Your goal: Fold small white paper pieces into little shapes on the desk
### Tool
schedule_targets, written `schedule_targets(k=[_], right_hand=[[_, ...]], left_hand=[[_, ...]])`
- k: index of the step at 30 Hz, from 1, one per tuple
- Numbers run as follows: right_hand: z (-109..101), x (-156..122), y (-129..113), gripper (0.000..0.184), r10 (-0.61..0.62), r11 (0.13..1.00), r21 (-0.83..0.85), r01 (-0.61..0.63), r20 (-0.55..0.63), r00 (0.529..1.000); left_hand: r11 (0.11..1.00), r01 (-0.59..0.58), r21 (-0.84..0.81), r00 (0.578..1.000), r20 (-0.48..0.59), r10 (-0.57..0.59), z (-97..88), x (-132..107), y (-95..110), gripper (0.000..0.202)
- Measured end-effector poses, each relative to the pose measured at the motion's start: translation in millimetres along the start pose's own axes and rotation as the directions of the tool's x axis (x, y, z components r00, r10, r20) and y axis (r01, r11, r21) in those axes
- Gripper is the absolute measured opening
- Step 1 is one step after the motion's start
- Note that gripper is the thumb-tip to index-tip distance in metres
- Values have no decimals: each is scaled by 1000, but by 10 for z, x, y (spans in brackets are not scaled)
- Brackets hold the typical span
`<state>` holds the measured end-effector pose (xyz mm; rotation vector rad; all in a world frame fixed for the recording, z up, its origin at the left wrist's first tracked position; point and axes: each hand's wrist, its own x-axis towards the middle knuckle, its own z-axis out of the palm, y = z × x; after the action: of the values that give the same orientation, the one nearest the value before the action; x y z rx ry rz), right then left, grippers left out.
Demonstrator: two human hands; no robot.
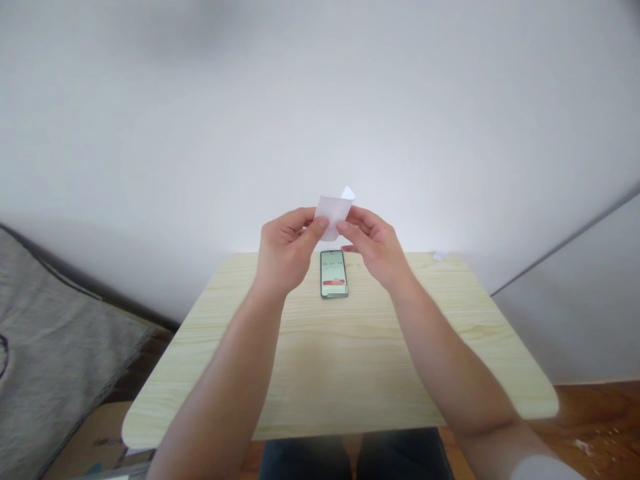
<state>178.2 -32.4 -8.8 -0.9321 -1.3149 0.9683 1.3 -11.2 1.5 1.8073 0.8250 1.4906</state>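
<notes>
A small piece of white paper (332, 212) is held up above the far part of the table, with a folded flap sticking up at its top right. My left hand (290, 250) pinches its left edge, thumb on the near face and fingers behind. On the other side my right hand (373, 243) grips the lower right of the paper between thumb and fingers. Most fingertips are hidden behind the sheet. Below the paper, between my wrists, a phone (334, 274) lies face up, showing timer-like digits and a red bar.
The light wooden table (345, 373) has rounded front corners and stands against a white wall (320, 100). A small white scrap (439, 255) lies at its far right edge. Grey cloth (60, 353) covers something on the left. My legs (305, 459) are under the front edge.
</notes>
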Motion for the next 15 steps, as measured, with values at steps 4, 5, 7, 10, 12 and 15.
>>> schedule_targets(k=[4, 5, 7, 10, 12, 15], right_hand=[[21, 72, 54, 46, 48, 992, 118, -44, -27, 999], [24, 87, 75, 44, 51, 990, 135, -45, -41, 998], [19, 111, 116, 40, 56, 987, 155, -45, -67, 996], [-17, 122, 148, 37, 65, 985, 164, -54, -64, 996], [-58, 110, 140, 37, 68, 986, 155, -64, -20, 997], [-127, 67, 93, 37, 85, 985, 144, -94, 66, 994]], left_hand=[[999, 17, -28, 997, 73, -14, 98, 97, -72, 28], [1000, 1, 25, 998, 67, -3, 118, 103, -87, 25], [987, -36, 158, 999, 25, 32, 147, 105, -115, 18], [974, -73, 214, 997, 1, 75, 145, 104, -148, 14], [985, -67, 162, 997, -39, 74, 113, 110, -154, 16], [998, -29, 55, 996, -88, 34, 44, 113, -129, 14]])
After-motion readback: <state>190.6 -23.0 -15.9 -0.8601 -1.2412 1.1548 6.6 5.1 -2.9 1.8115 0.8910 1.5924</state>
